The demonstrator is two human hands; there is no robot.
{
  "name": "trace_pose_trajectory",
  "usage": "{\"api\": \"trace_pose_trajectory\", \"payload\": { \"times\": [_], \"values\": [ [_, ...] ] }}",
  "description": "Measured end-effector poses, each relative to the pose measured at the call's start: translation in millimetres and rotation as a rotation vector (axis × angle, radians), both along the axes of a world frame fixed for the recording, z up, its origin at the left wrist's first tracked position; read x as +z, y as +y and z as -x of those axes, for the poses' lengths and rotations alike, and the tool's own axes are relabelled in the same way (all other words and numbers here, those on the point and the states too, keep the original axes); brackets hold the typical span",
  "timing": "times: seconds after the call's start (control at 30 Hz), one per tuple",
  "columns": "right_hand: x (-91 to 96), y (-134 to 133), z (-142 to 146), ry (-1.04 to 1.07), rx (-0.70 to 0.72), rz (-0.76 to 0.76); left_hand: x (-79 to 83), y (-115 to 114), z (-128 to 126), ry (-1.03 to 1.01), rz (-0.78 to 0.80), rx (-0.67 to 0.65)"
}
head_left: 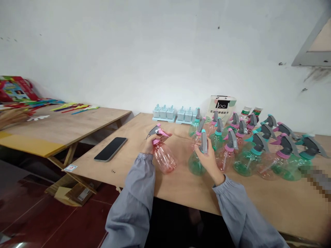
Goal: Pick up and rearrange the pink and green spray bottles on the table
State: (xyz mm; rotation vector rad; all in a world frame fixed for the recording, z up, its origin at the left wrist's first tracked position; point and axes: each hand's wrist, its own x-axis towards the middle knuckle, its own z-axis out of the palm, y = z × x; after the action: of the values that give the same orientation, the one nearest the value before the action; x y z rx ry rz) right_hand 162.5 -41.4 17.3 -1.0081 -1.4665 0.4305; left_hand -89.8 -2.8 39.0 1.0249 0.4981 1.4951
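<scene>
My left hand (149,145) is closed around the neck of a clear pink spray bottle (165,159), which has a pink collar and a grey and pink trigger head. The bottle leans slightly, its base at or just above the table. My right hand (208,159) grips the grey trigger head of a green spray bottle (195,165) at the front left of the group. Several more pink and green spray bottles crowd to the right, among them a pink spray bottle (223,159) and a larger-looking green spray bottle (244,162).
A phone (110,149) lies on the wooden table (137,182). Pale blue popsicle molds (163,113) and a printed paper bag (219,106) stand by the wall. On the left table (77,125), another person's hand (12,117) is near colourful strips (69,107).
</scene>
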Motion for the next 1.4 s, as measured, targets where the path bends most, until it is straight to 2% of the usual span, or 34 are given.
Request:
{"api": "trace_pose_trajectory", "payload": {
  "times": [0.13,0.23,0.43,0.7,0.83,0.97,1.1,1.3,1.4],
  "values": [
    [-1.5,1,0,-0.002,0.021,-0.001,-4.4,-3,0,0.029,0.025,-0.076],
    [-2.0,2,-1,0.004,0.041,-0.010,-5.2,-4,-2,0.031,0.058,-0.071],
    [-1.4,2,0,0.027,0.030,-0.007,-1.8,0,-9,-0.059,0.105,0.051],
    [-2.4,3,-1,0.047,0.049,-0.010,-2.1,9,-7,-0.223,0.046,0.369],
    [-1.4,3,-1,0.029,0.051,-0.013,-2.5,9,-10,-0.228,-0.065,0.445],
    [-0.7,3,0,0.029,0.033,-0.027,-3.6,8,-7,-0.308,-0.209,0.632],
    [-1.6,4,0,0.045,0.048,-0.028,-2.3,9,-6,-0.277,-0.161,0.650],
    [-0.8,3,0,0.046,0.047,-0.021,-0.5,3,-10,-0.201,-0.219,0.734],
    [-0.3,3,0,0.044,0.045,-0.018,0.5,0,-9,-0.144,-0.180,0.695]
  ]
}}
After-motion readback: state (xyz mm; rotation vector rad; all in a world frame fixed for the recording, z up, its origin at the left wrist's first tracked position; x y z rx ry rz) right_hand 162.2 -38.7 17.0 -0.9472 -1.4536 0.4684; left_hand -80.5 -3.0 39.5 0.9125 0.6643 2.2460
